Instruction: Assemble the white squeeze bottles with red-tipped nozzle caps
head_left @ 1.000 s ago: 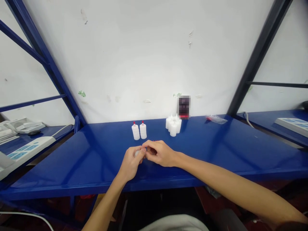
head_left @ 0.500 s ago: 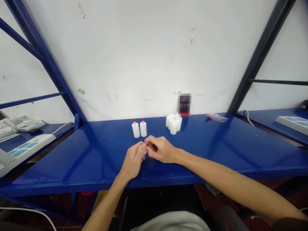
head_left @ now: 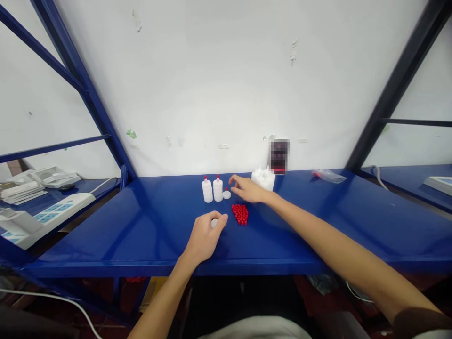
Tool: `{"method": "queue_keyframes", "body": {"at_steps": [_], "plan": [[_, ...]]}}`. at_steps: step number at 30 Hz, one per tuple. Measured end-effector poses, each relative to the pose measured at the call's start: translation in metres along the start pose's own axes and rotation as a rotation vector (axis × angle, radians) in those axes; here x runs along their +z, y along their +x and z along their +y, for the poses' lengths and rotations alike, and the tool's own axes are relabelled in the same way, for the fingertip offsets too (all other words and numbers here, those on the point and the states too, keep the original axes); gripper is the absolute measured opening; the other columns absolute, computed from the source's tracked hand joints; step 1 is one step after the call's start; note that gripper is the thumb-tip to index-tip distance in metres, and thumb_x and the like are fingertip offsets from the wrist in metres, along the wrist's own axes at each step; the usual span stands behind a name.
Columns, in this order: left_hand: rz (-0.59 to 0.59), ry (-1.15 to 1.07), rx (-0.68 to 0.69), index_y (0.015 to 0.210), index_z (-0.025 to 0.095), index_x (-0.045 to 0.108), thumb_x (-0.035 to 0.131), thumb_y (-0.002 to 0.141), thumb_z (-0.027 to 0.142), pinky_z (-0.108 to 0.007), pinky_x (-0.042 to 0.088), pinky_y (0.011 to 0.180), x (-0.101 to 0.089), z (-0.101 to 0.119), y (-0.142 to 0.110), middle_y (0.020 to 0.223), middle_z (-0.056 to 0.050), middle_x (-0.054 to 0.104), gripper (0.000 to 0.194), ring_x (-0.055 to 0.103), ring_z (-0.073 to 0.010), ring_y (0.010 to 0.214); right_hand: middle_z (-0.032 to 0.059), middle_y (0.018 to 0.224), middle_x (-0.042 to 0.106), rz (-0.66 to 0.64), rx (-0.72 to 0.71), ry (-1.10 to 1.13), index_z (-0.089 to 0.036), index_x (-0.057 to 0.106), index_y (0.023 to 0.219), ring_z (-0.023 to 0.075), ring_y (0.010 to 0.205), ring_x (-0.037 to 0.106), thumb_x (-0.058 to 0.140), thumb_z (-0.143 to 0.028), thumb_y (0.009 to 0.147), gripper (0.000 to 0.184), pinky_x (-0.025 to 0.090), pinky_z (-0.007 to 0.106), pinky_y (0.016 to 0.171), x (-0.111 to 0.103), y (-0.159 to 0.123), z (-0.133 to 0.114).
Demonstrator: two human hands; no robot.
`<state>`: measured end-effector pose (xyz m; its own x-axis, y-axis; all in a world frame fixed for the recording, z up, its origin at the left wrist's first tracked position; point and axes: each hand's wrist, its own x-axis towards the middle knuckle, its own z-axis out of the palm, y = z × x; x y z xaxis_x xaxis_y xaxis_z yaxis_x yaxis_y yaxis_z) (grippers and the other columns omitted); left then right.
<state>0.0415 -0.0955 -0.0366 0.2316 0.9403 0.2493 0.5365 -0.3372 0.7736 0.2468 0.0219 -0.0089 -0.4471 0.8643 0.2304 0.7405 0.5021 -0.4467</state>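
Two white stacks [head_left: 207, 192] with red tips look done; small red-tipped lid [head_left: 226, 195] just beside. Plenty to go, likely: red caps [head_left: 240, 215] in pile, white bunch [head_left: 263, 180] showing no red. Left hand [head_left: 203, 235] curled round white piece [head_left: 213, 223] (mostly hidden). Right hand [head_left: 250, 189] spread, nothing seen in it.

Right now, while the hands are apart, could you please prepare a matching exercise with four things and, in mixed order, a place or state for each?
Things
1. left hand
2. red pieces
3. two tall white items
4. plastic bag

Places and states
A. clear, lying toward the back right
B. upright, side by side
C. curled around a white piece
D. many, small, gathered in one cluster

Right pairs: 1-C, 2-D, 3-B, 4-A
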Motion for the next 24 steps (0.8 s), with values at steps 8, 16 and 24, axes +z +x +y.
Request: {"method": "queue_keyframes", "body": {"at_steps": [8,16,24], "plan": [[-0.015,0.107,0.069,0.058,0.016,0.050,0.039,0.097,0.054,-0.027,0.027,0.058,0.003,-0.002,0.001,0.056,0.002,0.049,0.056,0.043,-0.0113,0.057,0.0021,0.079,0.067,-0.464,-0.034,0.006,-0.013,0.067,0.105,0.0131,0.065,0.059,0.061,-0.008,0.073,0.033,0.043,0.023,0.059,-0.030,-0.028,0.013],[0.023,0.078,0.059,0.060,0.017,0.051,0.040,0.097,0.054,-0.025,0.029,0.055,0.006,-0.006,0.003,0.053,0.003,0.048,0.054,0.044,-0.0110,0.053,0.0023,0.075,0.067,-0.417,-0.120,-0.016,-0.012,0.071,0.093,0.0123,0.064,0.057,0.062,-0.014,0.080,0.016,0.042,0.023,0.060,-0.024,-0.027,0.003],[0.051,0.050,0.047,0.068,0.018,0.057,0.038,0.098,0.051,-0.026,0.033,0.057,0.005,-0.007,0.004,0.057,0.003,0.051,0.049,0.048,-0.0128,0.055,0.0030,0.072,0.070,-0.239,-0.115,0.040,-0.013,0.070,0.081,0.0136,0.064,0.061,0.064,-0.013,0.076,0.008,0.046,0.025,0.062,-0.026,-0.030,-0.002]]}}
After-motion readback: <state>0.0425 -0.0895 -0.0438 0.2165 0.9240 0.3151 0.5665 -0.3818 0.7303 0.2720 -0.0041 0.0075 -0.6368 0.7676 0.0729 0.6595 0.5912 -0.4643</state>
